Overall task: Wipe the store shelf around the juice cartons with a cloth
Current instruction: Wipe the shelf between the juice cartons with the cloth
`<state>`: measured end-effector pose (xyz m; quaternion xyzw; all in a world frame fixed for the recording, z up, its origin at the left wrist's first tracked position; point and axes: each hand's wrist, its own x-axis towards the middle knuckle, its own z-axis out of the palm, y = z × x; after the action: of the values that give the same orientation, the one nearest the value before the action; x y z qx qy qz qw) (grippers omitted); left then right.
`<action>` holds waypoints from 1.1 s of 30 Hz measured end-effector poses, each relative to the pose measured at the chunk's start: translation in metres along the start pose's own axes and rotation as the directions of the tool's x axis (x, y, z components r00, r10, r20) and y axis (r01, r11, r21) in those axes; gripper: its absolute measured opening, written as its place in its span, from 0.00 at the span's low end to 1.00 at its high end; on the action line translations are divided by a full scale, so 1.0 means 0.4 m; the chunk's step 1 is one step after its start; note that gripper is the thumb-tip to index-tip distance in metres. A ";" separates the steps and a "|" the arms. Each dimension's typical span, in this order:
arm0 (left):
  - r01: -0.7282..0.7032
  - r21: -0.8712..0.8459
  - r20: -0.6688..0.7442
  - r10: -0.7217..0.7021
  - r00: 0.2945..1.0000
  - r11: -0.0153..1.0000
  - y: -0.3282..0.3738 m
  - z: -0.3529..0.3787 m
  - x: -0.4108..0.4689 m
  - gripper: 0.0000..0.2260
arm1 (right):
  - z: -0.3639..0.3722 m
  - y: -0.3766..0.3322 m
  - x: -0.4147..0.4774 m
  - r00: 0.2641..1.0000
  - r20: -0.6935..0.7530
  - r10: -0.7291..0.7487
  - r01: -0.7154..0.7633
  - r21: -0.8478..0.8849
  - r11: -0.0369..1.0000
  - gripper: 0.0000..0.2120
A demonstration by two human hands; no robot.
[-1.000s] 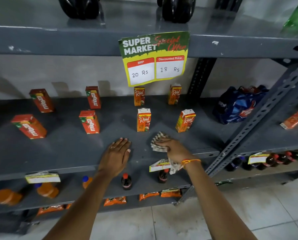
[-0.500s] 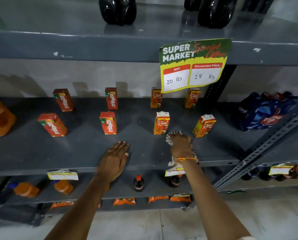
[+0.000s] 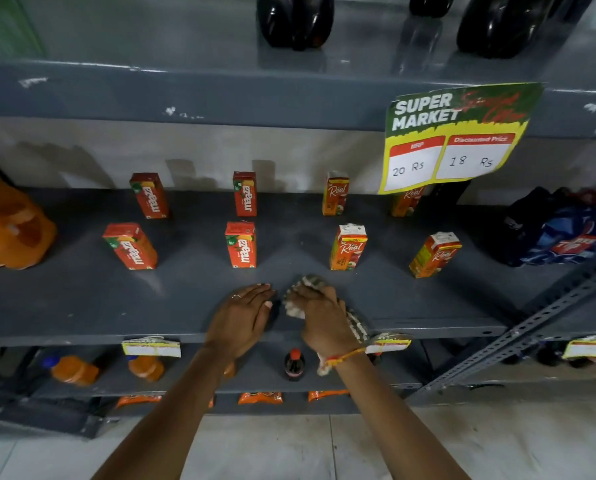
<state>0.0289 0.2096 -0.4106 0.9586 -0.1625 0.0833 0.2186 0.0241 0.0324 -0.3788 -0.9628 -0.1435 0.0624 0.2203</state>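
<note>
The grey metal shelf [image 3: 82,299] carries two rows of small juice cartons: red Maaza cartons [image 3: 241,244] on the left and orange Real cartons [image 3: 347,248] on the right. My right hand [image 3: 324,315] presses a checked cloth [image 3: 303,289] onto the shelf near its front edge, in front of the gap between the front Maaza and front Real cartons. My left hand [image 3: 242,317] lies flat on the shelf, fingers apart, just left of the cloth and almost touching it.
A price sign [image 3: 455,140] hangs from the upper shelf's edge, which holds dark bottles [image 3: 294,22]. An orange bottle pack [image 3: 9,223] sits far left, a blue pack [image 3: 566,230] far right. Small bottles [image 3: 293,363] and snack packets fill the lower shelves. A slanted brace [image 3: 518,337] crosses at right.
My right hand has slid the cloth leftward along the front of the shelf until it is next to my left hand. The view has shifted left.
</note>
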 end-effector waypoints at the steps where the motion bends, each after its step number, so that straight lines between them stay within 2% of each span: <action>1: -0.008 0.002 -0.010 0.008 1.000 1.000 -0.015 -0.010 -0.003 0.20 | 0.008 -0.001 -0.012 0.999 0.003 -0.051 0.051 -0.009 0.999 0.29; 3: -0.017 0.000 -0.019 0.017 1.000 1.000 -0.045 -0.024 -0.010 0.20 | 0.032 0.002 -0.040 0.995 -0.077 -0.058 0.053 -0.071 0.996 0.28; 6: -0.032 0.003 -0.009 0.032 0.999 0.999 -0.070 -0.027 -0.020 0.21 | 0.046 -0.003 -0.057 0.979 -0.187 0.081 -0.092 -0.055 0.994 0.31; 8: -0.011 -0.014 -0.001 0.011 1.000 1.000 -0.075 -0.023 -0.022 0.21 | 0.019 0.006 -0.061 0.964 -0.210 0.160 -0.181 -0.083 0.980 0.31; 10: 0.003 -0.025 -0.002 -0.003 1.000 1.000 -0.078 -0.019 -0.021 0.22 | -0.038 0.048 -0.061 0.894 -0.283 0.347 -0.376 -0.054 0.925 0.24; 12: 0.000 -0.021 -0.011 0.000 1.000 1.000 -0.078 -0.017 -0.020 0.21 | -0.112 0.099 -0.044 0.769 -0.351 0.534 -0.564 0.020 0.825 0.19; 13: -0.002 -0.017 -0.013 0.002 1.000 1.000 -0.078 -0.016 -0.020 0.20 | -0.139 0.121 -0.026 0.738 -0.364 0.568 -0.604 0.021 0.797 0.20; 14: -0.003 -0.014 -0.013 0.003 1.000 1.000 -0.078 -0.016 -0.020 0.20 | -0.154 0.138 -0.001 0.737 -0.351 0.578 -0.619 -0.006 0.786 0.21; 18: 0.005 -0.006 -0.017 -0.005 1.000 1.000 -0.075 -0.015 -0.021 0.21 | -0.134 0.149 0.067 0.776 -0.215 0.593 -0.624 -0.127 0.771 0.20; 21: 0.003 0.008 -0.023 -0.003 1.000 1.000 -0.071 -0.016 -0.021 0.20 | -0.112 0.137 0.072 0.782 -0.217 0.585 -0.621 -0.174 0.765 0.18; 26: 0.018 0.013 -0.020 -0.018 1.000 1.000 -0.065 -0.015 -0.021 0.21 | -0.072 0.072 0.051 0.829 -0.161 0.536 -0.558 -0.163 0.814 0.19; 30: 0.027 0.013 -0.016 -0.027 1.000 1.000 -0.062 -0.018 -0.024 0.21 | -0.040 0.002 0.029 0.923 -0.080 0.377 -0.385 -0.190 0.903 0.20; 33: 0.027 0.009 -0.009 -0.027 1.000 1.000 -0.062 -0.019 -0.025 0.22 | -0.018 -0.031 -0.012 0.985 0.021 0.169 -0.166 -0.093 0.982 0.22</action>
<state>0.0276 0.2367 -0.4156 0.9613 -0.1479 0.0856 0.2159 0.0178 0.0388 -0.3667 -0.9794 -0.0677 0.0881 0.1683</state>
